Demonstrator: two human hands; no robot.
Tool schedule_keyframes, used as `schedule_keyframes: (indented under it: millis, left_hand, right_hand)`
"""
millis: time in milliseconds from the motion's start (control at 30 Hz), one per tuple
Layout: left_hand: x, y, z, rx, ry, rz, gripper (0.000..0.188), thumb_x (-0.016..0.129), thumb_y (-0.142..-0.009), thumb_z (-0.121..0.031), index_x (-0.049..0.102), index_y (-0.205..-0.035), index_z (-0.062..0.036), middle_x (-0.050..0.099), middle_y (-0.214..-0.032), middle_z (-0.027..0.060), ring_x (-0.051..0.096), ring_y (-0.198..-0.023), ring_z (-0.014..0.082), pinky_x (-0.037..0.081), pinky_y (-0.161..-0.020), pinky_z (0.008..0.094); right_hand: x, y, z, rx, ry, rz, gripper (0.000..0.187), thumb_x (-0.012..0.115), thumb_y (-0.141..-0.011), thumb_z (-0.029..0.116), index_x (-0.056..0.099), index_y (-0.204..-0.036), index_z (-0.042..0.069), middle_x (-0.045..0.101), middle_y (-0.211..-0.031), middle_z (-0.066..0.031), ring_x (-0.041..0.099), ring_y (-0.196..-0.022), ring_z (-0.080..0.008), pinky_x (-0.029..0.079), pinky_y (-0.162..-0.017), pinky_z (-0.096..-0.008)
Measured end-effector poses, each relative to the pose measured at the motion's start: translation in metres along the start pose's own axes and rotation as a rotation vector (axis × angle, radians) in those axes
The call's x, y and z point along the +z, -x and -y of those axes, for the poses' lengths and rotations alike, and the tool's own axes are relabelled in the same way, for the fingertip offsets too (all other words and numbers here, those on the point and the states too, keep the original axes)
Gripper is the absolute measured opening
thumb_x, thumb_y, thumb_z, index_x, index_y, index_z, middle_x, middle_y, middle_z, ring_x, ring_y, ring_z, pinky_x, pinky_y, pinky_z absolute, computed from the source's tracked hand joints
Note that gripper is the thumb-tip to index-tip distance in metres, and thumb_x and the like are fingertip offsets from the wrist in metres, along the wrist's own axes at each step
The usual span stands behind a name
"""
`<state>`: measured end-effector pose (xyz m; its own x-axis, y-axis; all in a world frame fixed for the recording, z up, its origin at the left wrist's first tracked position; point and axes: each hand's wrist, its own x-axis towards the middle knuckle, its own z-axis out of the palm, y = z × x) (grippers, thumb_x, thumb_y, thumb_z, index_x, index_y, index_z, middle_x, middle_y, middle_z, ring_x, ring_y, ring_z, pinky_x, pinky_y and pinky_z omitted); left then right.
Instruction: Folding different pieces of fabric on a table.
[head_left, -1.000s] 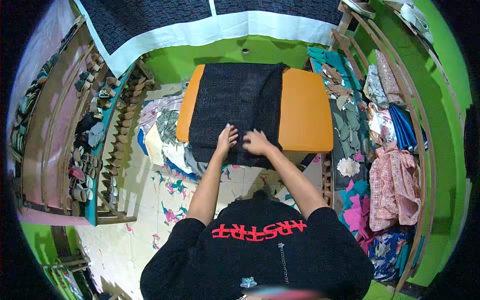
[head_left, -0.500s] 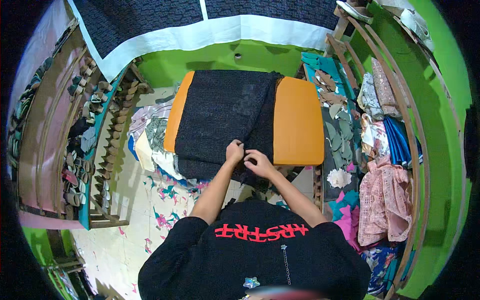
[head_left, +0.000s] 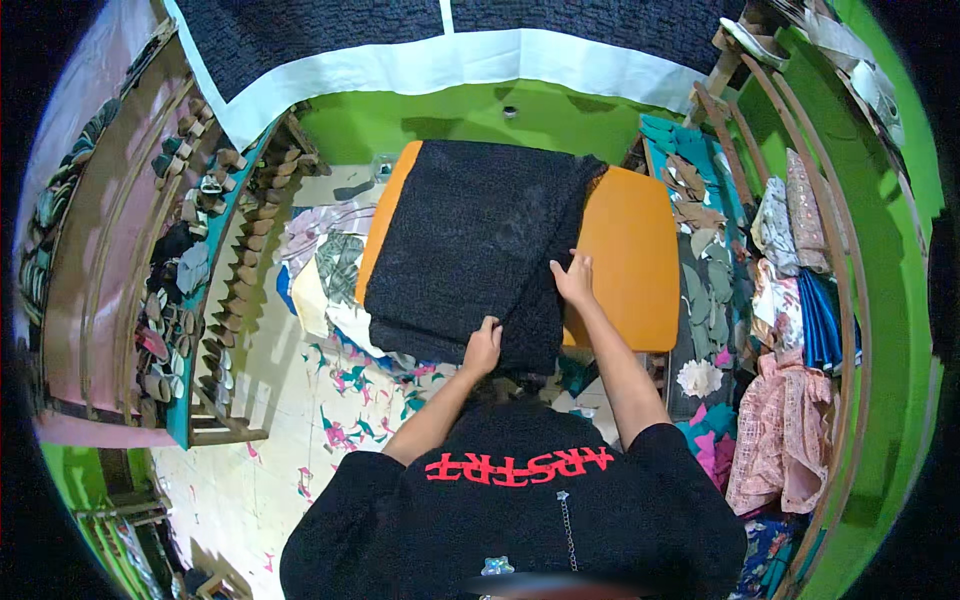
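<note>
A black textured fabric [head_left: 470, 240] lies over an orange table [head_left: 630, 250], draping down past its near edge. A fold runs slantwise across its right part. At the near end of that fold, my left hand [head_left: 483, 347] is closed with its fingertips on the cloth. Farther off and to the right, my right hand [head_left: 575, 280] grips the fabric's right edge, thumb and fingers around it. The cloth between the fingers is mostly hidden. Orange tabletop shows as a narrow strip at left and a wide area at right.
Wooden racks with shoe parts [head_left: 210, 185] stand at the left. On the right, a rack holds folded fabrics [head_left: 780, 430] and cut pieces [head_left: 705, 280]. Piled cloth [head_left: 335, 270] lies left of the table. Colourful scraps [head_left: 350, 430] litter the tiled floor [head_left: 270, 470].
My hands were close together at the fabric's near fold. The right hand has moved away and right to the fabric's edge; the left has come slightly nearer. The whole view has shifted a little.
</note>
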<state>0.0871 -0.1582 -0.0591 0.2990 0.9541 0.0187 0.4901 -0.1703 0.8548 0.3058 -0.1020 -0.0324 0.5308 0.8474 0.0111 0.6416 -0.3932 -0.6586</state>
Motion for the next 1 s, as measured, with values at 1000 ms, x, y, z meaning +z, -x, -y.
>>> schedule_keyframes:
  millis: [1000]
  left_hand:
    - [-0.009,-0.043,0.047,-0.573,-0.091,-1.158,0.016,0.053,-0.077,-0.009,0.048,-0.088,0.0017,0.041,-0.118,0.0237,0.038,-0.112,0.0359,0.03,-0.092,0.0363]
  right_hand:
    - [-0.02,-0.196,-0.063,0.173,-0.866,0.348,0.058,0.053,-0.064,0.001,0.031,-0.118,0.002,0.042,-0.114,-0.0122,0.041,-0.104,-0.0271,0.033,-0.087,-0.0394]
